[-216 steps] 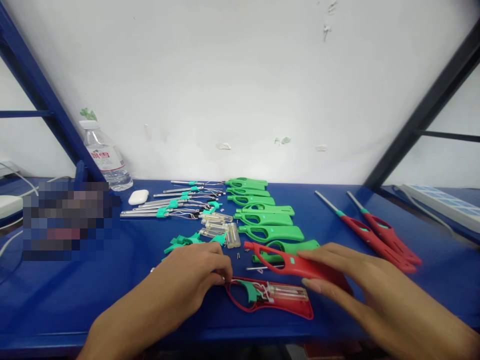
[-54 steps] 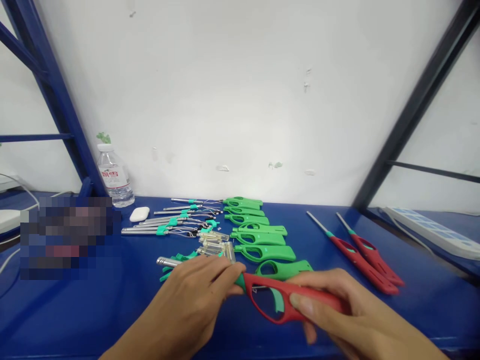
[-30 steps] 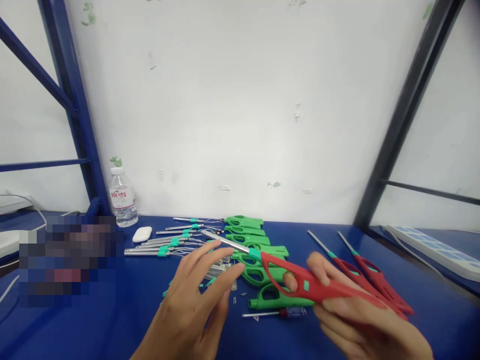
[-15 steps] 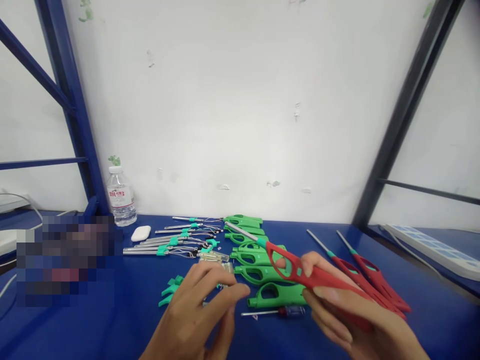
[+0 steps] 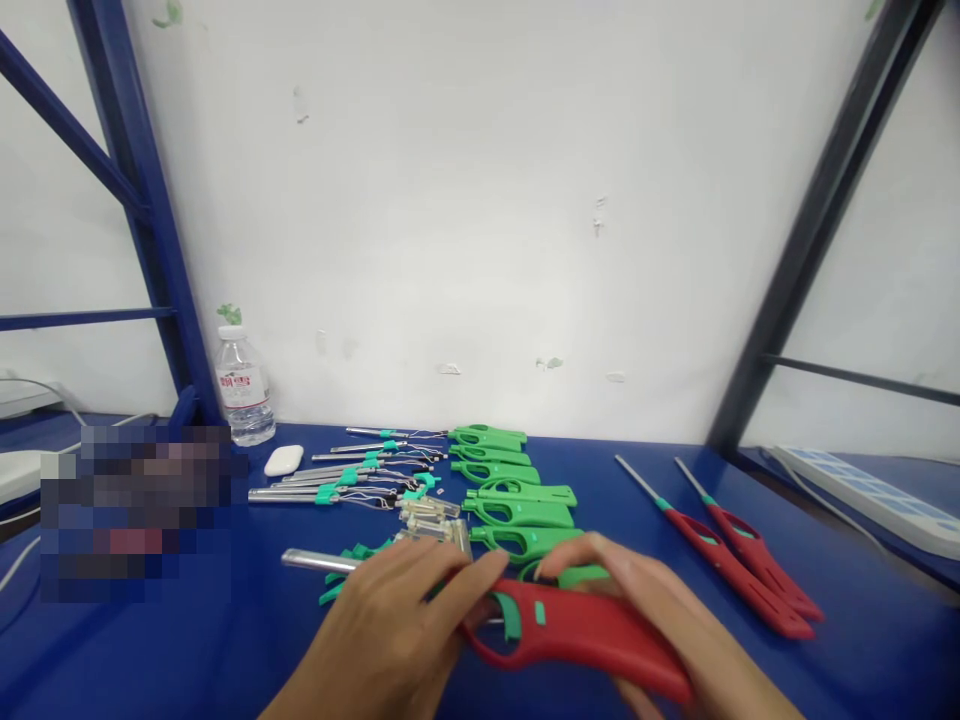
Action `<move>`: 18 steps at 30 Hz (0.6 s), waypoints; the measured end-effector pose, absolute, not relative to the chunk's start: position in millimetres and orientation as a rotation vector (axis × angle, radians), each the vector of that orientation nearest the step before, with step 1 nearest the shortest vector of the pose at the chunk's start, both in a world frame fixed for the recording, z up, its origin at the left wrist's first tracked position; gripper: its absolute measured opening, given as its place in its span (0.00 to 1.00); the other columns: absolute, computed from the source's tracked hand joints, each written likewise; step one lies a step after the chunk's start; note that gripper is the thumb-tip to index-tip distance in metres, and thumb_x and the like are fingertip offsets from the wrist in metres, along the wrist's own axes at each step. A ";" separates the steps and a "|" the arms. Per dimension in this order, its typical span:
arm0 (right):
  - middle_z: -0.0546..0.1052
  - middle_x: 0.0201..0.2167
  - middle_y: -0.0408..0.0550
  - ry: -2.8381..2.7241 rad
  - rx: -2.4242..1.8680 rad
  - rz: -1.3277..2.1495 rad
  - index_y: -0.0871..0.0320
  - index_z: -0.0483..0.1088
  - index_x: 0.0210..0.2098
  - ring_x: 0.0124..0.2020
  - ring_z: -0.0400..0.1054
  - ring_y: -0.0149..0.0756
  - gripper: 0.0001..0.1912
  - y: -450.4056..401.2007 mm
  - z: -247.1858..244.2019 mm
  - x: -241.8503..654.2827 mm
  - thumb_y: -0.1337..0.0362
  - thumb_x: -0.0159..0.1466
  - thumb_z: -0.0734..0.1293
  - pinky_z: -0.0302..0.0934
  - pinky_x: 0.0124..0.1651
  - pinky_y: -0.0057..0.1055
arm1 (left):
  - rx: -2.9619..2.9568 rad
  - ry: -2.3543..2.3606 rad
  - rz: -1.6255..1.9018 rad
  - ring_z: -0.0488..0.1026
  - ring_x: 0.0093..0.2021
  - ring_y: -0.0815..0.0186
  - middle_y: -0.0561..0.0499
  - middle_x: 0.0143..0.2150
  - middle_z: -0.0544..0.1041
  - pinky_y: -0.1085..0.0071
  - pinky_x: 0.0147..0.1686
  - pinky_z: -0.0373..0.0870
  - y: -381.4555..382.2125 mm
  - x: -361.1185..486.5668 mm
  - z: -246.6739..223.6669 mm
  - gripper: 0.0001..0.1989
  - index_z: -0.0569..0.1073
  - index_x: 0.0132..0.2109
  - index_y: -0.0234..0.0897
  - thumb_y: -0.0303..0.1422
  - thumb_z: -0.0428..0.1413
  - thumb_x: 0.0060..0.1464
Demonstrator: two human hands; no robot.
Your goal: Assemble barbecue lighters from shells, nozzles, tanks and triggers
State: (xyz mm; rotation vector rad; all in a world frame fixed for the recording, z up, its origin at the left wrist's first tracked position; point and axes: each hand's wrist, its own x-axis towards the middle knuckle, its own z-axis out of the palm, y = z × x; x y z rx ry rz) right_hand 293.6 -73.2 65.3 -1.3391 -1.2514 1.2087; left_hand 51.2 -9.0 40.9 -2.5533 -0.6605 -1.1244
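Water bottle: standing by the wall, at 10 o'clock from the held red lighter.
White case: lying just beside the bottle, also at 10 o'clock.
Metal tubes: resting in a row with their wires trailing, at 10 o'clock.
Green pieces: showing partly beneath the held lighter's tube, between 9 and 10 o'clock.
Left hand: narrowly gripping the lighter's neck; the tube is poking out past it.
Clear tanks: lying clustered between 10 and 11 o'clock.
Green shells: lining up around 12 o'clock.
Right hand: holding the handle's right end, fingers curling over its upper edge.
Two red lighters: lying side by side between 2 and 3 o'clock.
Power strip: resting beyond them, same direction.
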 end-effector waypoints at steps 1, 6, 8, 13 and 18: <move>0.72 0.20 0.38 -1.271 -1.379 1.134 0.53 0.78 0.50 0.18 0.63 0.33 0.31 -68.5 62.8 295.8 0.34 0.70 0.61 0.61 0.29 0.30 | -2.579 -0.720 -1.093 0.80 0.38 0.60 0.50 0.44 0.83 0.66 0.38 0.74 -8.3 48.2 41.2 0.21 0.70 0.61 0.42 0.22 0.47 0.66; 0.79 0.24 0.44 -1.734 -1.600 0.600 0.52 0.77 0.34 0.28 0.74 0.41 0.26 -47.8 48.2 319.7 0.44 0.75 0.58 0.63 0.34 0.31 | -2.906 -1.274 -0.737 0.81 0.43 0.58 0.55 0.47 0.83 0.65 0.38 0.69 -9.3 37.2 48.4 0.17 0.73 0.53 0.49 0.24 0.47 0.66; 0.84 0.33 0.46 -1.881 -1.687 0.503 0.50 0.79 0.34 0.35 0.78 0.45 0.18 -45.5 42.7 329.7 0.51 0.73 0.62 0.65 0.39 0.32 | -2.958 -1.429 -0.618 0.80 0.41 0.57 0.55 0.44 0.83 0.64 0.38 0.67 -9.2 35.8 49.8 0.14 0.74 0.48 0.47 0.26 0.47 0.67; 0.86 0.39 0.42 -1.924 -1.975 0.390 0.42 0.82 0.39 0.42 0.80 0.49 0.10 -44.4 31.5 340.5 0.62 0.66 0.68 0.63 0.42 0.36 | -3.034 -1.574 -0.538 0.79 0.53 0.55 0.56 0.53 0.82 0.62 0.49 0.67 -10.9 33.9 46.6 0.14 0.75 0.54 0.51 0.28 0.55 0.66; 0.84 0.39 0.40 -1.961 -2.059 0.396 0.40 0.81 0.42 0.40 0.78 0.46 0.14 -38.8 22.9 340.7 0.67 0.61 0.71 0.59 0.40 0.35 | -3.146 -1.742 -0.196 0.74 0.61 0.50 0.54 0.60 0.79 0.57 0.59 0.65 -19.7 36.3 57.4 0.21 0.74 0.61 0.55 0.38 0.65 0.62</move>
